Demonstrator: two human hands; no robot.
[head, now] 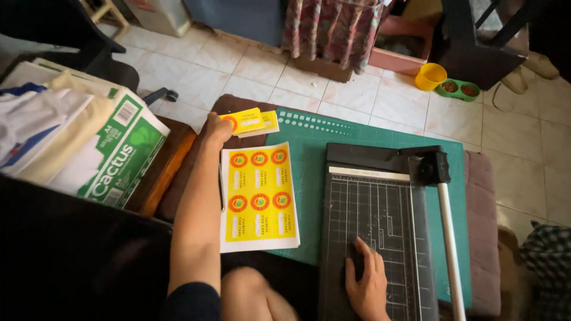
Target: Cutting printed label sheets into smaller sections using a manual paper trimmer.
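My left hand (215, 129) reaches forward and grips a small cut yellow label (245, 121) over a little stack of the same labels at the far left corner of the green cutting mat (309, 154). A sheet of yellow labels with red round marks (259, 196) lies on the mat's left edge, beside my forearm. My right hand (367, 279) rests flat, fingers apart, on the black gridded bed of the paper cutter (375, 220). The cutter's long arm with a white handle (449, 244) lies down along its right side.
A green and white cardboard box (119, 154) with cloth on it stands at the left. On the tiled floor behind are a yellow cup (430, 75), a green double pet bowl (458, 89), a pink tray (399, 59) and hanging checked fabric (333, 27). My knee (253, 291) shows below.
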